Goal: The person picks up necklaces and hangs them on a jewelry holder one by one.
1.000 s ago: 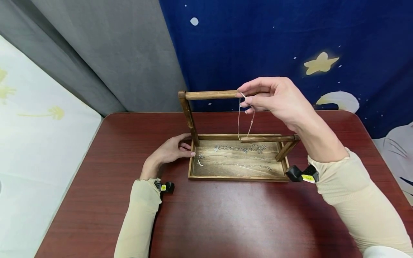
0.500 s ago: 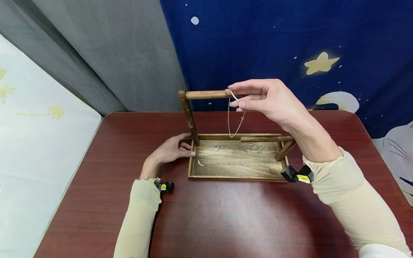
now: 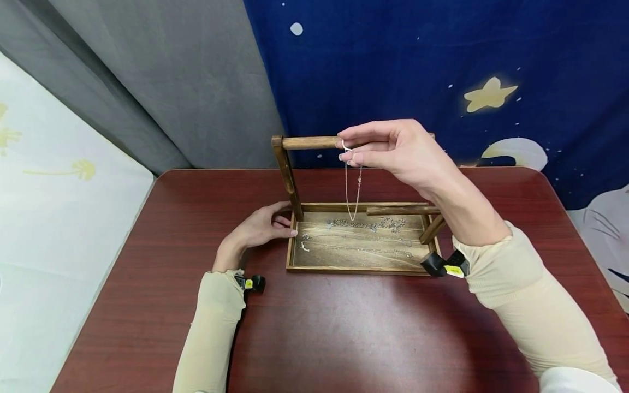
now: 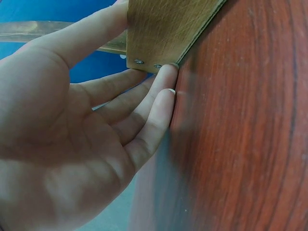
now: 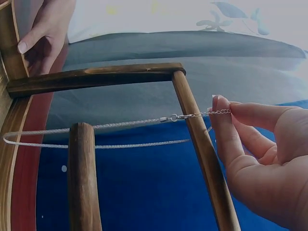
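A wooden jewelry stand (image 3: pixel 314 143) has a tall crossbar, a lower short bar and a tray base (image 3: pixel 361 270). My left hand (image 3: pixel 260 228) holds the tray's left end, thumb at the rim; fingers (image 4: pixel 144 115) lie against the screwed end board in the left wrist view. By its extender chain, my right hand (image 3: pixel 403 150) pinches a thin silver necklace (image 5: pixel 125 124). The necklace (image 3: pixel 352 217) hangs in a loop in front of the tall bar, above the tray. In the right wrist view its clasp shows beside the tall bar. Whether it touches a bar I cannot tell.
Inside the tray lie a chunky chain necklace (image 3: pixel 366 225) and two finer necklaces, the nearest a thin chain (image 3: pixel 363 250). The short bar (image 3: pixel 403 210) juts left from the right post. A dark red table (image 3: pixel 314 327) lies beneath, with a blue curtain (image 3: pixel 373 65) behind.
My right hand has moved left along the tall bar, carrying the necklace. Its loop has swung and now hangs left of the short bar's end. The left hand has stayed in place.
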Demonstrator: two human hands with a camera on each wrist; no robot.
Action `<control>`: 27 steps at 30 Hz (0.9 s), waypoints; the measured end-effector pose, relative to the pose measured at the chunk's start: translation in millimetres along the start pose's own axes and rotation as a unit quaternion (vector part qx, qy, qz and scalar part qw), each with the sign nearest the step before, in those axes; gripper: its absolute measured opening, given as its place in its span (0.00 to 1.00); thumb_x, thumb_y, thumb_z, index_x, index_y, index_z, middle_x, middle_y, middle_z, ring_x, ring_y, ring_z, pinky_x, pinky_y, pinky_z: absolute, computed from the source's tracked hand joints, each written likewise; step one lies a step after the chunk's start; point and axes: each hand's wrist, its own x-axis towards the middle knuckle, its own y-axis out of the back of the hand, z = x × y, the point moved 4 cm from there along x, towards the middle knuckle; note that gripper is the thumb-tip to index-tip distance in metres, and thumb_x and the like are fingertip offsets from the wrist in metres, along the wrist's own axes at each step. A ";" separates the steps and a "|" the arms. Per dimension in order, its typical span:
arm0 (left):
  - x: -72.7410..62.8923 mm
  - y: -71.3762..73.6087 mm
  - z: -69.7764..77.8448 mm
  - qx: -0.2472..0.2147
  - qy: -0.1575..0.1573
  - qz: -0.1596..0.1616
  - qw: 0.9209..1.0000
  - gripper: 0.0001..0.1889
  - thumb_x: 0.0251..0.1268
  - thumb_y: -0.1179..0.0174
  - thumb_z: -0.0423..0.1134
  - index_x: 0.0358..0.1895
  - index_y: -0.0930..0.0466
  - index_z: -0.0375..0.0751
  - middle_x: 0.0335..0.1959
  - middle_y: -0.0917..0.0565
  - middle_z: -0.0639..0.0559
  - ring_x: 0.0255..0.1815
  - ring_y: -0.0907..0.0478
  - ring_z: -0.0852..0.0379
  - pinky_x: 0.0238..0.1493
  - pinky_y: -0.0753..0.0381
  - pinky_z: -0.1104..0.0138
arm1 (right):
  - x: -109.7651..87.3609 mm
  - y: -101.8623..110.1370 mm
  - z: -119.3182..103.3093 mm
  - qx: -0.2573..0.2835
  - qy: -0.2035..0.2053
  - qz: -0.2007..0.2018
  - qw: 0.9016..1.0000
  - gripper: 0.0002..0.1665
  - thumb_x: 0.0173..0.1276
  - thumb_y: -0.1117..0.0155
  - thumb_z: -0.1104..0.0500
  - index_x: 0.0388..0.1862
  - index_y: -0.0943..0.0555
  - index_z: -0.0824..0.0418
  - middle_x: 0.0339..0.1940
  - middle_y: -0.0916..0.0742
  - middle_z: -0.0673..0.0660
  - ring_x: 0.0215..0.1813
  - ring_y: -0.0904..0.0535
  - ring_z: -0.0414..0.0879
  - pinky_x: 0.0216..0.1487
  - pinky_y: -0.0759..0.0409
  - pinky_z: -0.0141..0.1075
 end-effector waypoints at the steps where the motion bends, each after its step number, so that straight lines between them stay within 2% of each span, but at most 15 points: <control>1: 0.0 0.1 0.0 0.000 0.000 0.000 1.000 0.40 0.63 0.32 0.32 0.75 0.43 0.30 0.48 0.17 0.32 0.49 0.19 0.42 0.48 0.21 0.62 | 0.5 -0.9 0.0 0.004 0.000 0.001 1.000 0.22 0.66 0.33 0.70 0.59 0.19 0.69 0.51 0.13 0.63 0.49 0.13 0.49 0.53 0.19 0.36; 6: 0.9 0.3 -1.4 -0.001 0.006 -0.002 1.000 0.40 0.63 0.33 0.32 0.75 0.44 0.29 0.49 0.18 0.32 0.49 0.19 0.42 0.49 0.21 0.62 | 3.3 -4.3 0.7 0.032 0.006 0.001 0.999 0.20 0.65 0.33 0.72 0.57 0.20 0.73 0.45 0.13 0.64 0.47 0.13 0.52 0.50 0.18 0.38; 13: 18.4 -0.7 -36.7 0.003 0.007 0.004 1.000 0.43 0.62 0.30 0.36 0.77 0.45 0.35 0.49 0.17 0.35 0.49 0.18 0.45 0.50 0.21 0.60 | 6.3 -9.9 0.4 0.043 0.006 -0.013 0.999 0.21 0.66 0.36 0.74 0.58 0.20 0.70 0.50 0.14 0.64 0.48 0.14 0.53 0.46 0.16 0.41; 18: 18.4 -0.1 -38.6 0.012 -0.004 0.009 1.000 0.43 0.61 0.29 0.39 0.76 0.42 0.37 0.47 0.16 0.39 0.47 0.18 0.50 0.48 0.21 0.62 | 8.5 -15.7 -0.3 0.028 0.001 -0.022 0.999 0.22 0.67 0.38 0.74 0.60 0.20 0.68 0.54 0.15 0.64 0.50 0.14 0.53 0.46 0.16 0.44; 27: 19.0 0.0 -38.6 0.020 -0.008 0.009 1.000 0.42 0.61 0.29 0.40 0.76 0.41 0.39 0.45 0.15 0.42 0.47 0.17 0.53 0.48 0.20 0.63 | 11.9 -23.0 -1.1 0.024 0.018 -0.037 0.999 0.23 0.65 0.35 0.74 0.60 0.20 0.68 0.57 0.16 0.65 0.50 0.14 0.54 0.49 0.17 0.41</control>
